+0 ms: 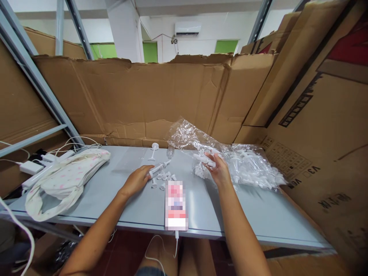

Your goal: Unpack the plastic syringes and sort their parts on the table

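Note:
My left hand [137, 181] is closed around a clear plastic syringe [158, 169] with printed marks, its narrow tip pointing right and away from me. Just in front of that hand lie several small white caps [163, 177]. Fingers of my right hand [220, 169] are closed on white plastic pieces [207, 159] at the mouth of a clear plastic bag [247, 165]; their exact kind is unclear. The bag holds many similar white parts. Behind the syringe are a white plunger [153, 152] and a clear plastic barrel [170, 151].
A phone [176, 207] with a blurred screen lies near the front edge, cable attached. A white cloth bag [67, 178], cables and a power strip [43, 174] occupy the left. Cardboard [161, 96] walls the back and sides of the grey table [129, 212].

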{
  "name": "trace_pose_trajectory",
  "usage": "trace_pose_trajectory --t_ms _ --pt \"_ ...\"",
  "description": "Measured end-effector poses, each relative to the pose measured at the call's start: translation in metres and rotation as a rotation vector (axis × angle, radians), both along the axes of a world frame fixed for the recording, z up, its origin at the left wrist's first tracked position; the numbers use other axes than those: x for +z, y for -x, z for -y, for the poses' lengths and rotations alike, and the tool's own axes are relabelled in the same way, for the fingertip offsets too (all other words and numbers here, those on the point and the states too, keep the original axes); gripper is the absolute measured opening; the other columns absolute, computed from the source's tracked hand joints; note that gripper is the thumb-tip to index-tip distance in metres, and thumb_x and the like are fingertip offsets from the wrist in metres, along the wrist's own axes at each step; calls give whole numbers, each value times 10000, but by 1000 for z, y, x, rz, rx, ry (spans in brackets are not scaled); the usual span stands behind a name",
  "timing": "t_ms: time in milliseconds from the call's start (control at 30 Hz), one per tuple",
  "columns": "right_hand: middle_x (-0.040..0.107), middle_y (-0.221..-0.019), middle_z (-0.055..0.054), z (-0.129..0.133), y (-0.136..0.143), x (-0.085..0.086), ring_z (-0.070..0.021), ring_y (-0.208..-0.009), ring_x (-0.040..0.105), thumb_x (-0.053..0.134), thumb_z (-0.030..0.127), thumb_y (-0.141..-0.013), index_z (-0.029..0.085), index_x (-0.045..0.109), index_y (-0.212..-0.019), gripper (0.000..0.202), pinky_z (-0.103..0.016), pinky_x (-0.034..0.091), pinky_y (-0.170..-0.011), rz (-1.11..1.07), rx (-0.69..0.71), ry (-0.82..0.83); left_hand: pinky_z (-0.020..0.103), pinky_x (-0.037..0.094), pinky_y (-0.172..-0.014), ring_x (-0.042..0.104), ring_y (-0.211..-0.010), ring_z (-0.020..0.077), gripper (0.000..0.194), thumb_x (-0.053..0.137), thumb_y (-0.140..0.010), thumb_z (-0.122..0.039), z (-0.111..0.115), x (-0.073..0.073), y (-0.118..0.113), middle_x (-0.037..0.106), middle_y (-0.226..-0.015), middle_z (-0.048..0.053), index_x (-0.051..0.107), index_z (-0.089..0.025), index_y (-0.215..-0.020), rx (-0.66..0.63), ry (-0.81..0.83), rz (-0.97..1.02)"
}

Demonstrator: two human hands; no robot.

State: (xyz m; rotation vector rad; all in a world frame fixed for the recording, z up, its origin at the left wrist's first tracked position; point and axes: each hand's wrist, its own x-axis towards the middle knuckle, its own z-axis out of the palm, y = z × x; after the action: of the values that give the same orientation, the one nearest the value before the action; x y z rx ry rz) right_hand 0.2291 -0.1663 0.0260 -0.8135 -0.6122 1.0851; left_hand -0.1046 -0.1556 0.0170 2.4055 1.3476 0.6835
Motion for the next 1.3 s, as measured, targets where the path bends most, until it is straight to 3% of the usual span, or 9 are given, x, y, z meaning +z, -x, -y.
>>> trace_pose_trajectory --t_ms 167,333,467,567,700,833,967,1133,1300 --pt "704 -880 11 0 0 -1 -185 -789 664 703 392 -667 274 583 -885 275 -316 557 -663 6 29 -2 423 343 -999 461 -1179 252 410 485 -791 -195 6 10 -7 524 -1276 77 543 -233 -1196 59 -95 -26" --pt "702 -883 -2 0 2 -2 -190 -829 658 693 370 -683 264 569 -859 240 -306 560 -649 19 52 -39 370 363 -1003 501 -1129 202 318 466 -849 -287 17 37 -25 572 -1202 59 570 -218 -1141 77 -249 334" --pt "704 -898 -8 0 5 -3 -190 -831 654 686 380 -688 272 569 -891 258 -294 552 -619 80 89 -40 339 386 -998 507 -1144 194 393 503 -839 -325 18 60 -47 539 -1262 73 519 -205 -1213 -11 -148 657" --pt "706 -910 -12 2 8 -1 -184 -781 658 683 391 -690 268 568 -919 284 -283 534 -595 129 130 -39 350 345 -1040 453 -1213 200 474 546 -816 -325 4 69 -62 476 -1334 87 466 -201 -1266 -64 -65 745" --pt "715 -886 -15 5 12 2 -165 -689 653 689 391 -683 256 566 -938 314 -259 509 -561 172 175 -43 380 348 -1029 450 -1215 225 561 586 -780 -317 -23 70 -75 453 -1342 142 419 -159 -1292 4 71 800" --pt "719 -884 -11 7 12 3 -155 -665 646 691 386 -680 262 559 -953 328 -257 506 -569 206 195 -50 384 394 -970 540 -1107 227 564 613 -759 -326 -36 67 -76 577 -1185 160 440 -116 -1253 34 229 822" --pt "718 -895 -18 8 11 2 -161 -690 655 689 393 -677 263 558 -994 367 -255 497 -573 245 226 -55 395 413 -942 579 -1053 228 467 667 -726 -328 -34 64 -69 642 -1078 130 534 -137 -1131 -154 389 825" --pt "710 -910 -36 11 11 6 -179 -681 664 703 402 -661 266 580 -996 382 -273 509 -578 260 318 -51 427 402 -979 570 -1088 237 383 691 -716 -286 -29 61 -54 575 -1225 118 598 -179 -1072 -435 582 855" --pt "702 -920 -30 11 8 6 -172 -685 652 711 407 -648 278 595 -1008 400 -275 523 -587 293 367 -58 442 352 -1037 488 -1193 262 418 653 -758 -313 -27 57 -44 489 -1330 121 599 -193 -1155 -504 707 797"
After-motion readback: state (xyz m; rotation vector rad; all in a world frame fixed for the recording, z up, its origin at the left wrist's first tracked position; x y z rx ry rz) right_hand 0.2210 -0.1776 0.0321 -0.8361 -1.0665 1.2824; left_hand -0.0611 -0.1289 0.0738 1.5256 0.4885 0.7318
